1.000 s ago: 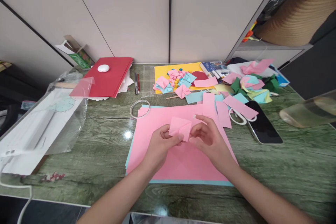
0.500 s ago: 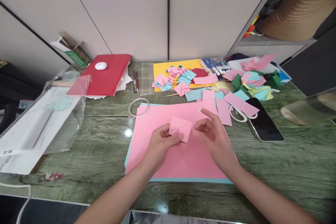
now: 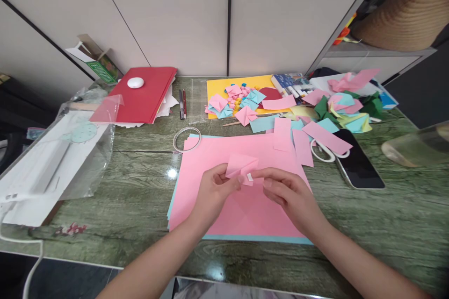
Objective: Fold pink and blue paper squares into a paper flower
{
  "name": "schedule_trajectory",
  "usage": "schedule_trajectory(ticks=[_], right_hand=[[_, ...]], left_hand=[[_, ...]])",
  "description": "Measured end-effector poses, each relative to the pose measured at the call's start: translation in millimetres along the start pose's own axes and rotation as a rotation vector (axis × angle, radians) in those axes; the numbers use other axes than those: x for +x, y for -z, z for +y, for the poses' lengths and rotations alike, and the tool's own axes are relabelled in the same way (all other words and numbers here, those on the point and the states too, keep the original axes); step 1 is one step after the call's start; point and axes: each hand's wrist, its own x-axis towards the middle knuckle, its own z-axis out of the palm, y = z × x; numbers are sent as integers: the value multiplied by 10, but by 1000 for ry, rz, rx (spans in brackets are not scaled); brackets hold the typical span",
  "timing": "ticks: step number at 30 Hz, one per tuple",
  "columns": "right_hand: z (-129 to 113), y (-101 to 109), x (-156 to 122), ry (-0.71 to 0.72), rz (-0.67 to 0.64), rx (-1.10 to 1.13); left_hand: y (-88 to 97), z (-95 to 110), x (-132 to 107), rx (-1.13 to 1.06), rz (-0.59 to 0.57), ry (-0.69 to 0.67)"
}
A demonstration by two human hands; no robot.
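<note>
A small pink folded paper [image 3: 239, 164] is pinched between the thumb and fingers of my left hand [image 3: 213, 191], above a stack of pink sheets [image 3: 238, 219]. My right hand [image 3: 293, 194] has its index finger stretched out to the folded paper's right side, with the other fingers curled. At that fingertip a small white piece of tape [image 3: 249, 177] lies against the folded paper. The roll of tape [image 3: 187, 139] rests on the stack's upper left corner.
Pink paper strips [image 3: 327, 138], white-handled scissors [image 3: 322, 152] and a phone [image 3: 360, 161] lie to the right. Behind are folded paper pieces [image 3: 246, 115] on a yellow sheet [image 3: 217, 86]. A red folder [image 3: 150, 96] and a clear plastic bag [image 3: 100, 163] lie left.
My right hand has moved left and down, bringing the white piece on its index fingertip to the folded paper. The left hand keeps its pinch. The view has shifted slightly.
</note>
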Motion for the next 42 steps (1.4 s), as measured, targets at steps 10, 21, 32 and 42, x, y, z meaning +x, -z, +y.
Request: schedule_trajectory(ticks=[10,21,32,42], right_hand=[[-51,-16,-3,25,56,-205],[-72,-5,-2,49,57,-267],[-80,-39,-26,78,82,-380],[-40,-26,-67,143,90,-584]], left_hand=[[-4,56,-5,30,-21,-3],[13,22,6,35,-15,24],[4,33,2,40,-14,34],[12,22,10,29,-32,23]])
